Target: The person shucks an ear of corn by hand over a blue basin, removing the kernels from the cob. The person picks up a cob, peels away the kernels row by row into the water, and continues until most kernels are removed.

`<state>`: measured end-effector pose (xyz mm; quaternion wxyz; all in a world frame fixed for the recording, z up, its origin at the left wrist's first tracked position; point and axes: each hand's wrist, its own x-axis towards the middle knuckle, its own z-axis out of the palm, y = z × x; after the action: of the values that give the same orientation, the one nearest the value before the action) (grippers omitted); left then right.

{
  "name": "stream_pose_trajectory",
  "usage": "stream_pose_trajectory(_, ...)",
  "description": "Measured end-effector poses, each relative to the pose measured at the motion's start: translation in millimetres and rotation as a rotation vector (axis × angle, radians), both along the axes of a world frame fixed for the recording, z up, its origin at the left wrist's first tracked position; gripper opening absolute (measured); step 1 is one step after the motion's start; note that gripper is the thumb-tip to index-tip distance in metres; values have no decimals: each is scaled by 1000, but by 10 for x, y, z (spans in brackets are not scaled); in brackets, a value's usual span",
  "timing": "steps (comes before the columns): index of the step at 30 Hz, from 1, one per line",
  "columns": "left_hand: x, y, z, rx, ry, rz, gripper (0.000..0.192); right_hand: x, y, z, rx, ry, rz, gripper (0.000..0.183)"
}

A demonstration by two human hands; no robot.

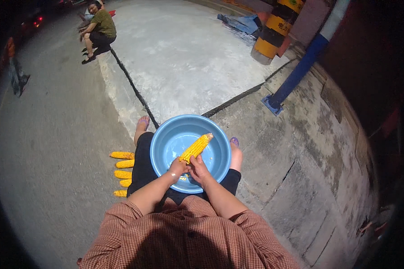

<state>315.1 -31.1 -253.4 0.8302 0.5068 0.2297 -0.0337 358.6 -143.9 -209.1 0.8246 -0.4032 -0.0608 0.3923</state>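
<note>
A blue plastic basin [157, 161] rests on my lap, between my knees. Over it, my left hand [179, 168] grips the lower end of a yellow corn cob [197, 147], whose tip points up and to the right. My right hand [199, 169] touches the same cob from the right side, fingers against its lower end. Some loose kernels [183, 178] lie in the basin below my hands. Several more yellow corn cobs [123, 174] lie in a column on the ground beside my left thigh.
Ahead is a pale concrete slab [188, 60] bordered by dark gaps. A blue metal post [294, 72] and a black-and-yellow banded pole [272, 37] stand at the right. A seated person [102, 27] is at the upper left, by the road [60, 134]. Blue cloth or sheeting [240, 23] lies near the banded pole.
</note>
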Motion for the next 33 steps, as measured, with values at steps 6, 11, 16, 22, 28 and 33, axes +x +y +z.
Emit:
stream_pose_trajectory(6, -17, -50, 227, 47, -3, 11, 21, 58, -34, -6, 72, 97, -11, 30)
stream_pose_trajectory(11, -99, -45, 481, -210, 60, 15, 30, 65, -85, 23, 77, 188, -27, 31)
stream_pose_trajectory(16, -104, -64, 490, -130, 3, -44, 31, 89, -120, 11, 113, 199, 20, 32)
stream_pose_trajectory(22, -82, -48, 372, -99, 76, -56, 30, 68, -79, -9, 53, 124, -28, 34)
stream_pose_trajectory(28, -44, -38, 217, 118, 117, -48, 23, 27, -58, 0, -22, 34, 86, 31)
stream_pose_trajectory(33, -64, -23, 263, 45, 131, -79, 26, 55, -86, 25, 82, 214, 46, 28)
